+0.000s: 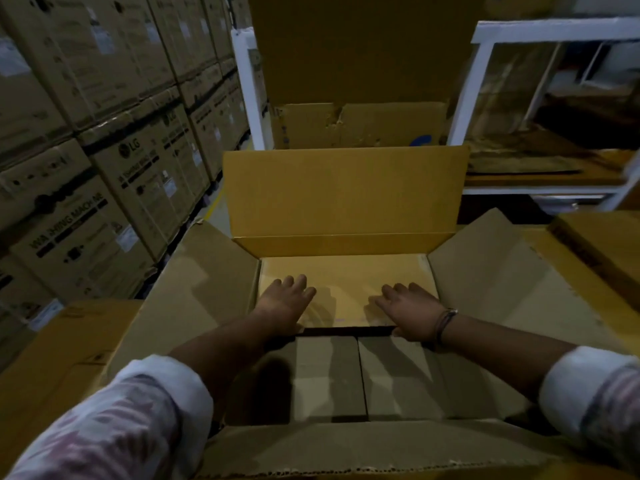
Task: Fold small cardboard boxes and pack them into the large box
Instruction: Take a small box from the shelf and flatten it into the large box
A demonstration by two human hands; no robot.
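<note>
Brown large box (194, 282), small boxes (329, 375) inside (one yellow (346, 271))

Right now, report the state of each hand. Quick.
Left hand: open, fingers flat on the yellow box.
Right hand: open, fingers flat on the same box.

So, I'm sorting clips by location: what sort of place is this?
Probably a warehouse or stockroom: stacked appliance cartons line the left, white shelving stands behind, and the left hand and right hand lie flat on a small box in the large box.
</note>
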